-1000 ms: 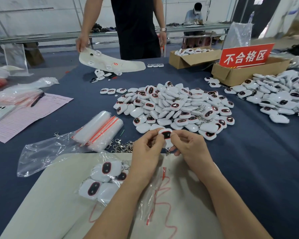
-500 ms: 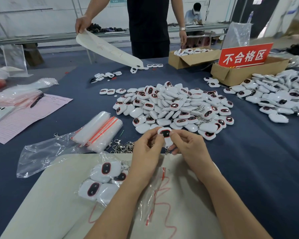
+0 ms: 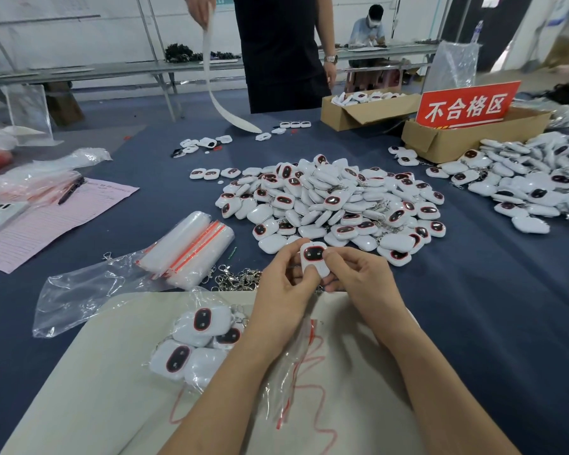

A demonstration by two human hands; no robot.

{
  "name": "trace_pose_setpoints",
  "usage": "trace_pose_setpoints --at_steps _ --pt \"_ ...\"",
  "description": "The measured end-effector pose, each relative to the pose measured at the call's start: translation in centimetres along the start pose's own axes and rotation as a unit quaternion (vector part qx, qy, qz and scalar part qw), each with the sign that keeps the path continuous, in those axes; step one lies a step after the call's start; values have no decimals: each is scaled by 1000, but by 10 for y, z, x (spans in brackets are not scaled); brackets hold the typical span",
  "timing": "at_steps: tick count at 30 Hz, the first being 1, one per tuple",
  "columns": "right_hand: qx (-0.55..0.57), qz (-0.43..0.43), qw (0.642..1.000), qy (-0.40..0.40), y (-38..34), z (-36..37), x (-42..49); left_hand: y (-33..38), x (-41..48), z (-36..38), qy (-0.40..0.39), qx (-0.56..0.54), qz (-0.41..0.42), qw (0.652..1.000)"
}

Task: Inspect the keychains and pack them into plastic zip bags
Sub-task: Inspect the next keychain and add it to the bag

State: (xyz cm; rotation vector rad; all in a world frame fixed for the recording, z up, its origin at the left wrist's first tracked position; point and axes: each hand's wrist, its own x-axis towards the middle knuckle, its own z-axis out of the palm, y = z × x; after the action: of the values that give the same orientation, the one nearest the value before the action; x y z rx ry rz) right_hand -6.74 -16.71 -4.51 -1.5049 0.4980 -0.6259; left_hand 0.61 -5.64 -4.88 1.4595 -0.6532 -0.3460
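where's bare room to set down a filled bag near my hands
Free: blue cloth right of the right hand, nearer than the right pile; the beige sheet left of the bagged keychains. Crowded: ahead and left of the held keychain: central pile, loose clasps, zip bag stack.

White keychain (image 3: 315, 260), red-rimmed black face; navy tablecloth (image 3: 473, 307).

keychain (image 3: 313, 268): white plastic, smooth and glossy; dark shiny window with a red rim.
keychain heap (image 3: 335, 205): the same glossy white plastic.
zip bag (image 3: 288, 369): thin clear plastic, wrinkled, shiny; red seal strip.
zip bag stack (image 3: 191, 247): clear plastic, milky where layered.
clasps (image 3: 237, 279): bright silver metal.
table cover (image 3: 473, 307): dark blue cloth, matt.
boxes (image 3: 447, 142): brown cardboard, matt.
form (image 3: 56, 218): pink paper, matt.
work sheet (image 3: 96, 372): beige, smooth, matt; material unclear.
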Motion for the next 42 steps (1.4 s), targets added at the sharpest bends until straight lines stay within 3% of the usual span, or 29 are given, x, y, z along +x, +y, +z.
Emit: trace_pose_setpoints --at_steps 21,28,33,37,42 --pt "17 -9 1000 17 1 0 2 -4 1 2 2 -32 -10 999" --pt "-35 1 999 -33 -3 -3 -1 -2 -2 4 4 -22 16 1000" --pt "26 41 997 -61 -5 -7 -2 -3 -3 3 -20 -12 13 1000" --pt "90 68 994 -17 -5 -6 1 -9 3 1 39 -45 -6 998" --pt "82 61 995 -15 -1 -4 2 -8 5 -2 59 -78 -47 994"
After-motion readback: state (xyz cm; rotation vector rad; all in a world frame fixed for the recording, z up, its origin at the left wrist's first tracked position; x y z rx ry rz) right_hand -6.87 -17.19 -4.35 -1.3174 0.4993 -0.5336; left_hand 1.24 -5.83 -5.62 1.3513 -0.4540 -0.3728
